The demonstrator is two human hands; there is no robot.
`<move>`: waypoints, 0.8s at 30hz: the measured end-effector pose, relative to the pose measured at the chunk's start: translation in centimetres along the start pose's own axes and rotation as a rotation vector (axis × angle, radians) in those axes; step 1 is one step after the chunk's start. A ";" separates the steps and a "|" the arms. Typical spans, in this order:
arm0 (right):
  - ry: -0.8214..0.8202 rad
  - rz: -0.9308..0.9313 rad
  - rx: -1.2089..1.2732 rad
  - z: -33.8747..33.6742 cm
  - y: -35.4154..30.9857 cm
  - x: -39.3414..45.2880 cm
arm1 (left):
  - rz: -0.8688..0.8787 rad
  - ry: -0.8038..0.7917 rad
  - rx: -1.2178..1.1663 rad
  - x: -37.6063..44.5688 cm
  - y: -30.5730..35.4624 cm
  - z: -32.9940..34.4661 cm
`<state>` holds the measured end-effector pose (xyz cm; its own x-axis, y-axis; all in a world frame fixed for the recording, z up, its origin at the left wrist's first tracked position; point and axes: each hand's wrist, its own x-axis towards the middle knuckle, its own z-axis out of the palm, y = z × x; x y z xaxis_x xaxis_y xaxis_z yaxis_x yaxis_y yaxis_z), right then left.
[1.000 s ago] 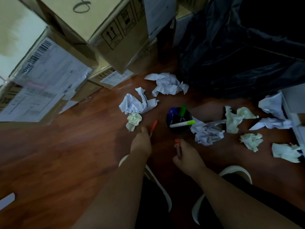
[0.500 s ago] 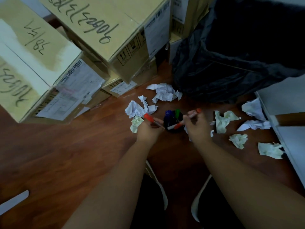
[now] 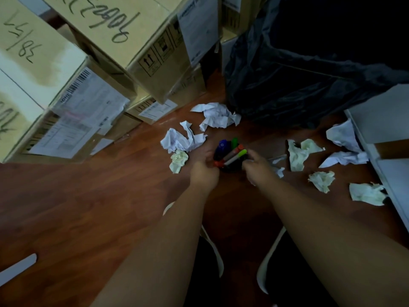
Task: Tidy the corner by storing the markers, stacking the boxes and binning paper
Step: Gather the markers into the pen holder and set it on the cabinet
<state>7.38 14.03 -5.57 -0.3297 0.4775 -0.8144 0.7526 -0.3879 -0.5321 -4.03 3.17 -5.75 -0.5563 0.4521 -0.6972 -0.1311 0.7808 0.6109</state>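
Observation:
A dark pen cup [image 3: 231, 169] stands on the wooden floor between my two hands. Blue [image 3: 222, 145], green [image 3: 234, 142], orange-capped [image 3: 235, 151] and lime-tipped [image 3: 238, 155] markers stick out of it. My left hand [image 3: 204, 171] pinches a red marker [image 3: 218, 163] at the cup's left rim. My right hand [image 3: 254, 165] hovers at the right rim, fingers loosely curled and holding nothing. Crumpled paper [image 3: 218, 117] lies scattered around the cup, and a white-and-yellow wad [image 3: 178, 161] sits just left of my left hand. Stacked cardboard boxes [image 3: 66, 85] fill the upper left.
A black bin bag [image 3: 309, 74] opens at the upper right. More crumpled paper [image 3: 302, 154] lies to the right, beside a white cabinet [image 3: 385, 120]. A white strip [image 3: 18, 268] lies on the floor at the lower left. My feet are below the arms.
Both hands dropped to the cup. My right hand let its orange-capped marker go into the cup. My left hand brought the red marker down to the rim.

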 end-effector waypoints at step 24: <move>-0.005 -0.187 0.319 -2.9 0.8 -17.9 | 0.128 0.035 -0.261 -17.6 2.9 -3.9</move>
<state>15.58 7.47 9.27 -0.4481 0.5595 -0.6973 0.4641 -0.5211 -0.7163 2.19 -4.19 9.69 -0.6093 0.5208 -0.5980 -0.2623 0.5792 0.7718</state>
